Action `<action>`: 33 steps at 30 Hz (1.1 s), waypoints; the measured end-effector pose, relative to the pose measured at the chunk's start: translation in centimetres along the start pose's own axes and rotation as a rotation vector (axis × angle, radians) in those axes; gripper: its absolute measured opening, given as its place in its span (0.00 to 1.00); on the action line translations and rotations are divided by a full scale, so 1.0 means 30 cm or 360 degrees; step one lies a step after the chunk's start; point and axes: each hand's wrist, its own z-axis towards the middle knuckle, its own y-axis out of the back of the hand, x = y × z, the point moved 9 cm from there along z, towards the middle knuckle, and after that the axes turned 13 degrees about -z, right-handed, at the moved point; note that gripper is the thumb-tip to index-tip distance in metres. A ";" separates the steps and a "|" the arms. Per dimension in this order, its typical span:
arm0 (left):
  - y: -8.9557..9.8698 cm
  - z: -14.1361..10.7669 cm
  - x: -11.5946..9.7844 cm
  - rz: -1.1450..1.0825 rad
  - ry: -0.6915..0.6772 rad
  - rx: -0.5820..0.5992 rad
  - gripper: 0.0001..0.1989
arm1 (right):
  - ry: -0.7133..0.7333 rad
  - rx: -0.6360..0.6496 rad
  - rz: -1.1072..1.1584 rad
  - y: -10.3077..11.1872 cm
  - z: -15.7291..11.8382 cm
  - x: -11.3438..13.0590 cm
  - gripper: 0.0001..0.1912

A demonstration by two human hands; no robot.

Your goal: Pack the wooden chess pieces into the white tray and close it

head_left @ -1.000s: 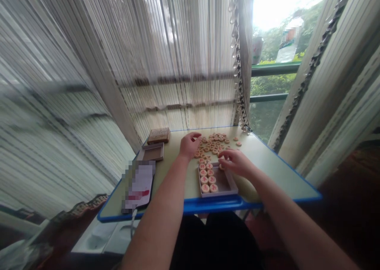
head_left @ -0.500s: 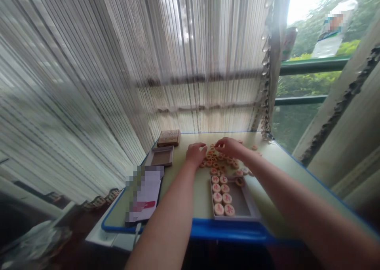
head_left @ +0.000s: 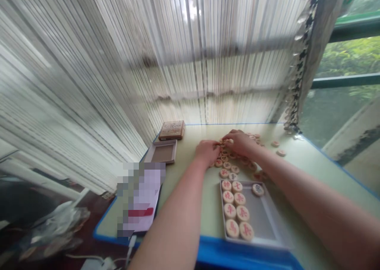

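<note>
Eight red pieces (head_left: 229, 210) lie in the box (head_left: 278, 226) at the lower right of the frame, in two columns of four along its left wall. One dark piece (head_left: 258, 189) lies apart from them near the box's upper right corner, with grey floor showing between and below. By that, the work looks only partly done: many loose pieces (head_left: 227, 165) lie outside, heaped and scattered on the table (head_left: 184, 206) from the centre of the frame toward the right.

The left hand (head_left: 208, 150) is at the pile's left edge, its fingers bent inward; the right hand (head_left: 240, 141) reaches in from the right, fingers curled down. The fingertips of both nearly meet over the pile, and I cannot tell whether either has pinched a piece.

The pieces are round, so they have no long axis; those in the box lie flat, with marked faces up. The left column's characters look nearly upright, while the right column's seem to slant. The columns run from top to bottom of the frame, leaning slightly right. The box's sides look too alike to tell a long axis.
</note>
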 end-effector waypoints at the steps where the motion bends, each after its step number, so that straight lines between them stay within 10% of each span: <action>1: -0.002 0.000 0.000 -0.0003 0.0001 0.0009 0.14 | -0.0001 0.0001 0.0003 -0.002 -0.003 -0.002 0.14; 33: 0.009 -0.019 -0.079 0.0097 -0.0152 0.0103 0.11 | -0.0120 0.0227 -0.0069 0.045 -0.095 0.037 0.12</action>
